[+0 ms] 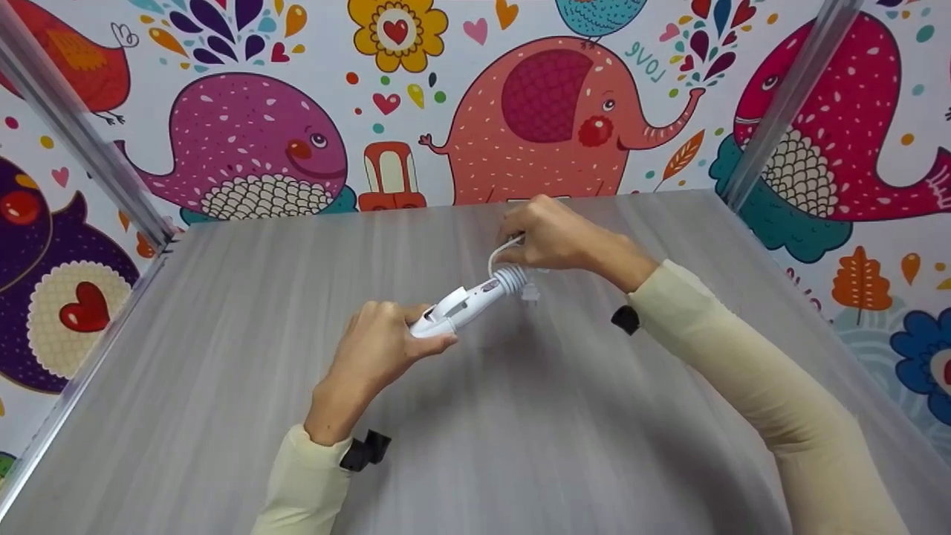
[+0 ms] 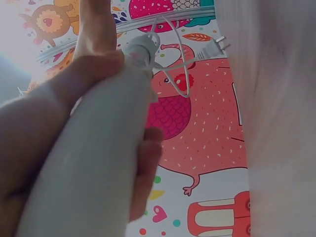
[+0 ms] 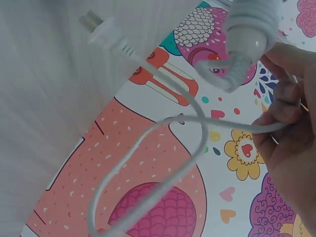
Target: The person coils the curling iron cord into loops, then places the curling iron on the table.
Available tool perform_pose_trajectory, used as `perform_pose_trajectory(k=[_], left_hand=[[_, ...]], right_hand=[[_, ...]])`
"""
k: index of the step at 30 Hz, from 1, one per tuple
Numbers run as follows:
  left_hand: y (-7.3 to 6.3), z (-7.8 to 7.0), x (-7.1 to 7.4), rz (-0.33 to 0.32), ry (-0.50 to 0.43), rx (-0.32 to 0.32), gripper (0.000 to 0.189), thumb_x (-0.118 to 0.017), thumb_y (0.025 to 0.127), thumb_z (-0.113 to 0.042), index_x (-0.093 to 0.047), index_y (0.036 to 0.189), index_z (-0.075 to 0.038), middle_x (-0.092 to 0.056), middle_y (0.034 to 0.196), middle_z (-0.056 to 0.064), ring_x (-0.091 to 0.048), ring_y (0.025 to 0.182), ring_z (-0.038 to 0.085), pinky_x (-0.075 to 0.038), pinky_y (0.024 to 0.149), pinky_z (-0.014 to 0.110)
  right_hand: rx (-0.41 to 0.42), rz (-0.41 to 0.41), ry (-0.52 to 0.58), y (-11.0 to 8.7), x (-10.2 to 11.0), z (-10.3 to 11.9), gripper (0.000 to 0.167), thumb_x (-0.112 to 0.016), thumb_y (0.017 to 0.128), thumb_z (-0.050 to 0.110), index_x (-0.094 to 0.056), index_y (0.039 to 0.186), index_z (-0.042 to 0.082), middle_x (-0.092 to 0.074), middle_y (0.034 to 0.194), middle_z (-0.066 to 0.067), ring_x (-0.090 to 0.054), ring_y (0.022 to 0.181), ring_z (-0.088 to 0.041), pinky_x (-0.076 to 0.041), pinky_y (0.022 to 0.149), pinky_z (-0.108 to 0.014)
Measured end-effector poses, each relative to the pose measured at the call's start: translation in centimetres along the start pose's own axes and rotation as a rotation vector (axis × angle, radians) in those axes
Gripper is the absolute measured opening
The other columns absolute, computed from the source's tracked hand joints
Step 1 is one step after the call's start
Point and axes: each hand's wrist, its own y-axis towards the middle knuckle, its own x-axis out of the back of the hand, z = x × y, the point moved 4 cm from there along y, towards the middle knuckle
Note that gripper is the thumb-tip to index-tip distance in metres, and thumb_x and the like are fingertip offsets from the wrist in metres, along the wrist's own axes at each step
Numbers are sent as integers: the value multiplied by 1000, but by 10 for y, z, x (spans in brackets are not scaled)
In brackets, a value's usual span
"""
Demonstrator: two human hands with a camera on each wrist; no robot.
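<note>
My left hand [image 1: 371,342] grips a white curling iron [image 1: 475,303] by its thick end, thumb along the near side. The iron is tilted, its cord end up and to the right, above the table. Several turns of white cord [image 1: 511,279] are wound round that end. Just beyond, my right hand [image 1: 553,234] pinches the free cord between thumb and curled fingers. In the right wrist view a loose loop of cord [image 3: 173,190] hangs from these fingers, and the two-pin plug [image 3: 109,37] dangles free at its end. The smooth white body [image 2: 94,158] fills much of the left wrist view.
A grey wood-grain table [image 1: 223,371] lies under both hands. Printed walls with cartoon animals [image 1: 550,126] stand behind and at the sides. Metal posts [image 1: 780,104] rise at the back corners. Black wrist mounts [image 1: 364,450] sit at the cuffs.
</note>
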Motion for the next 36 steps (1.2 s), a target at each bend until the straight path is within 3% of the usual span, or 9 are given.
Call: perform_pose_trajectory(k=[7,13,16,19,22,26,28,31,36], left_hand=[[0,4,2,-95,55,44,49,-86,77,-40,-77,113,-7,-77,94,11,-64,69,21,-47,57,29],[0,12,8,-253,78,34,51,-84,79,-40,-76,116,-6,-76,90,14,-62,62,24,-45,52,31],[0,14,10,-355,95,-2,48,-84,79,-38,-75,114,-5,-76,86,16,-64,60,27,-49,52,37],[-2,11,10,-429,100,-51,45,-83,81,-37,-75,110,-4,-75,82,16,-64,57,28,-50,50,41],[-4,6,11,-490,112,-108,42,-83,81,-36,-74,107,-4,-74,78,15,-63,54,28,-51,49,42],[-7,1,15,-547,139,-161,44,-84,80,-35,-74,109,-4,-74,76,16,-63,52,30,-51,48,43],[-8,0,15,-558,144,-171,46,-85,79,-34,-74,111,-3,-74,77,17,-63,52,31,-51,48,44],[-8,-1,15,-567,148,-182,45,-85,80,-33,-74,112,-3,-74,77,17,-63,52,30,-51,48,44],[-8,-4,17,-588,155,-221,47,-85,79,-33,-73,112,-2,-74,77,18,-63,52,30,-51,48,43]], right_hand=[[65,-4,106,-6,-7,5,23,-76,89,21,-79,109,9,-75,82,-9,-64,66,-18,-55,62,-28],[-5,130,301,-8,-17,1,36,-62,99,21,-64,135,19,-61,74,-5,-47,61,-13,-41,58,-22],[-44,187,427,-6,-18,-4,38,-58,101,16,-60,139,16,-58,75,-8,-52,66,-17,-44,63,-23],[-81,232,499,-2,-18,-9,29,-60,100,14,-69,127,7,-68,83,-12,-64,74,-21,-54,73,-25],[-131,274,465,1,-23,-11,20,-68,96,20,-77,107,6,-75,89,-12,-71,77,-21,-59,77,-32],[-208,305,361,3,-30,-13,25,-71,94,32,-80,97,9,-77,86,-9,-72,75,-21,-60,75,-38],[-240,299,320,4,-31,-14,28,-70,94,36,-81,95,10,-77,84,-9,-71,75,-23,-59,72,-35],[-262,249,267,5,-31,-13,30,-70,93,40,-81,95,12,-77,81,-8,-67,71,-22,-53,65,-30],[-265,86,252,6,-27,-14,28,-75,88,39,-82,96,12,-77,80,-6,-59,68,-18,-45,58,-27]])
